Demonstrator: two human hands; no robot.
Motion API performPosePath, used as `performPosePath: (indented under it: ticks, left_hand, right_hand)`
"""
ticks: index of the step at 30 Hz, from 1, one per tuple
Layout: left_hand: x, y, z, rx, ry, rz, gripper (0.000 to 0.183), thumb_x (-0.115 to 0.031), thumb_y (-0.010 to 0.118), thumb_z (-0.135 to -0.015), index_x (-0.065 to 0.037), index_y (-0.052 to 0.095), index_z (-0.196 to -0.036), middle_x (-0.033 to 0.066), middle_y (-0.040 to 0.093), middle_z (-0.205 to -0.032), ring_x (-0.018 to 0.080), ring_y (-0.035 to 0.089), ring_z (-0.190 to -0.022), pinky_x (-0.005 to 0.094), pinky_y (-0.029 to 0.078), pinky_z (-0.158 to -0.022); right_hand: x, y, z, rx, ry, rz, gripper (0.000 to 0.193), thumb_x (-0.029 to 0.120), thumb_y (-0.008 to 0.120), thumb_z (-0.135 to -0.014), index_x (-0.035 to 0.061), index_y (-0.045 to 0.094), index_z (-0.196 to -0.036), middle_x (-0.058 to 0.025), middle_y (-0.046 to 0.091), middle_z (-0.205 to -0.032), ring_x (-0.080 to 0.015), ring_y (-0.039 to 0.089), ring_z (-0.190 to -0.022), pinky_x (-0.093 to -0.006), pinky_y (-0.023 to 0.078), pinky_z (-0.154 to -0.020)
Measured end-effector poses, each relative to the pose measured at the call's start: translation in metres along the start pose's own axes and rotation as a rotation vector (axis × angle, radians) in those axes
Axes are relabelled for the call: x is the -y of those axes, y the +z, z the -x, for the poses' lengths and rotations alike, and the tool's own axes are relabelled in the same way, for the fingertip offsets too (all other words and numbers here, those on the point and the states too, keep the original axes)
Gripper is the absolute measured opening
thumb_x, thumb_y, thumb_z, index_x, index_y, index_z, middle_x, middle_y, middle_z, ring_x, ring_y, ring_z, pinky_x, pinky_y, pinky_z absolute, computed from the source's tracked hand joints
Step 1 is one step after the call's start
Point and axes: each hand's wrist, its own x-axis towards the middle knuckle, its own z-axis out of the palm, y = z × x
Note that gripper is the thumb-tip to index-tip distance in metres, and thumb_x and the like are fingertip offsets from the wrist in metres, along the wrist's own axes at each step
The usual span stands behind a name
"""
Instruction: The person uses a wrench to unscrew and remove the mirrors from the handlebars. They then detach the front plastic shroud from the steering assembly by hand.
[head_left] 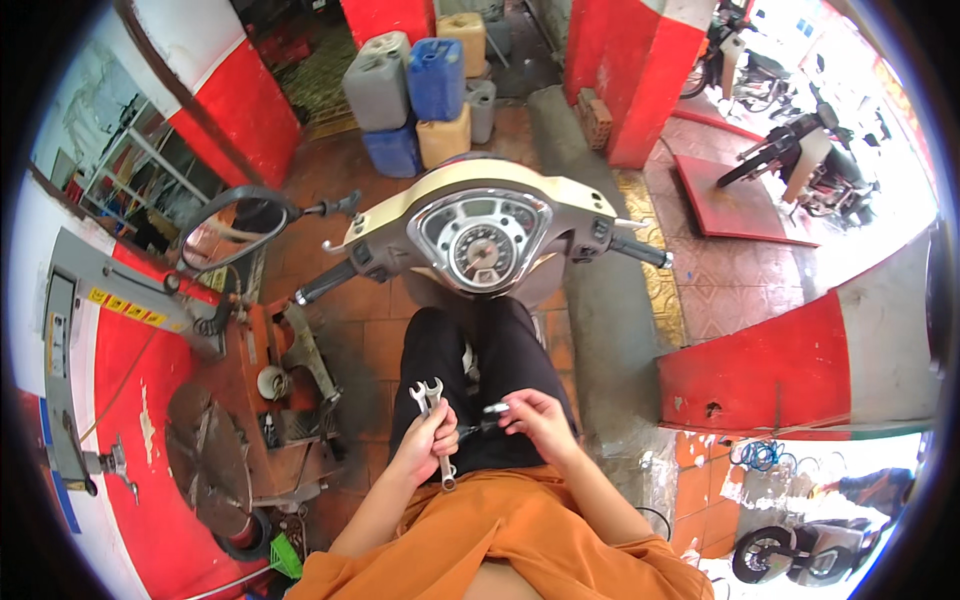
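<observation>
My left hand point(428, 442) is wrapped round a pair of combination wrenches point(430, 391), their open jaws pointing up and a ring end showing below the fist. Close beside it, my right hand point(538, 420) pinches a small shiny metal piece point(495, 408) between thumb and fingers; its exact kind is too small to tell. Both hands are over my lap, above dark trousers point(432, 345). In front of my knees stands a cream and grey scooter, with its round dial cluster point(481, 250), left grip point(326, 282) and right grip point(642, 250) showing. Neither hand touches the handlebar.
A mirror point(235, 228) sticks out beside the left grip. Plastic jerrycans point(436, 80) are stacked beyond the scooter. A tyre-changing machine point(210, 450) stands at my left, a red and grey pillar point(760, 365) at my right. Several motorbikes point(815, 160) are parked on the right.
</observation>
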Motion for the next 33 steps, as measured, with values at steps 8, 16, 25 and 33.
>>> performPosePath:
  ticks: [8, 16, 25, 33]
  left_hand:
    - [-0.085, 0.091, -0.029, -0.01, 0.447, -1.048, 0.034, -0.03, 0.057, -0.104, -0.005, 0.061, -0.082, -0.0058, 0.056, -0.071, 0.0047, 0.051, -0.065, 0.0253, 0.04, -0.061]
    - [-0.237, 0.148, -0.113, -0.353, 1.5, -1.84, 0.017, -0.022, 0.066, -0.089, -0.007, 0.063, -0.084, 0.0152, 0.066, -0.074, 0.0388, 0.065, -0.07, 0.0465, 0.049, -0.059]
    - [-0.236, 0.129, -0.189, -0.587, 1.521, -1.815, 0.025, -0.031, 0.066, -0.09, -0.009, 0.059, -0.083, 0.0097, 0.068, -0.077, 0.0365, 0.067, -0.072, 0.0463, 0.051, -0.059]
    - [-0.236, 0.13, -0.186, -0.51, 1.476, -1.741, 0.017, -0.02, 0.067, -0.086, -0.007, 0.056, -0.083, 0.0124, 0.067, -0.077, 0.0394, 0.064, -0.073, 0.0473, 0.047, -0.061]
  right_hand:
    - [0.04, 0.019, -0.018, 0.055, -0.208, 0.22, 0.019, 0.011, 0.065, -0.098, -0.0011, 0.062, -0.113, -0.008, 0.07, -0.099, -0.0143, 0.069, -0.086, -0.0274, 0.057, -0.071]
    - [0.187, -0.016, -0.048, -0.318, -0.605, 0.337, 0.022, 0.017, 0.064, -0.099, 0.0012, 0.065, -0.113, -0.0067, 0.07, -0.096, -0.0144, 0.069, -0.086, -0.0265, 0.055, -0.071]
    - [0.28, -0.041, -0.108, -0.334, -0.76, 0.621, 0.026, 0.016, 0.067, -0.097, -0.0013, 0.066, -0.116, -0.0066, 0.071, -0.101, -0.0126, 0.069, -0.089, -0.028, 0.058, -0.074]
    - [0.33, -0.059, -0.154, -0.064, -0.674, 1.537, 0.019, 0.009, 0.069, -0.088, -0.0021, 0.069, -0.104, -0.0163, 0.072, -0.084, -0.0219, 0.071, -0.077, -0.0342, 0.055, -0.07]
